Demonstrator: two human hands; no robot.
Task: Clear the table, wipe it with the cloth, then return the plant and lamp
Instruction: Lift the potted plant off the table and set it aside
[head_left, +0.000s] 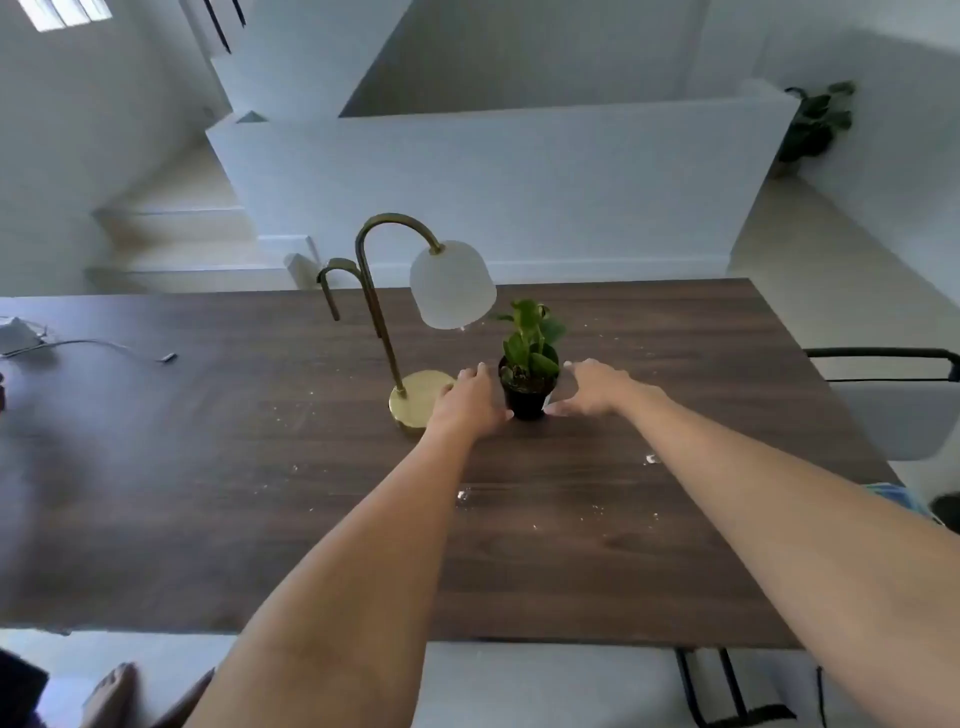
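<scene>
From the head camera, both bare arms reach forward over a dark wood-grain bench (208, 519) toward a small plant (530, 382) in a black pot, which stands upright near the middle of the bench. The left hand (470, 400) lies at the pot's 9 o'clock side, its fingers (480, 371) spread open and extended, its thumb tip just beside the pot's base; the right hand (589, 389) mirrors it at 3 o'clock, fingers spread, thumb tip near the base. Whether either hand actually touches the pot cannot be told, and neither has closed around it. The lamp (421, 312), brass with a curved neck and a frosted white shade, stands at the plant's 9 o'clock, its round base partly under the left hand, the shade hanging toward the plant's 11 o'clock. Pale crumbs (592, 512) speckle the bench at 6 o'clock of the plant. A white cable (104, 345) lies far off at 9 o'clock, and a chair (893, 405) sits at 3 o'clock by the bench edge.
</scene>
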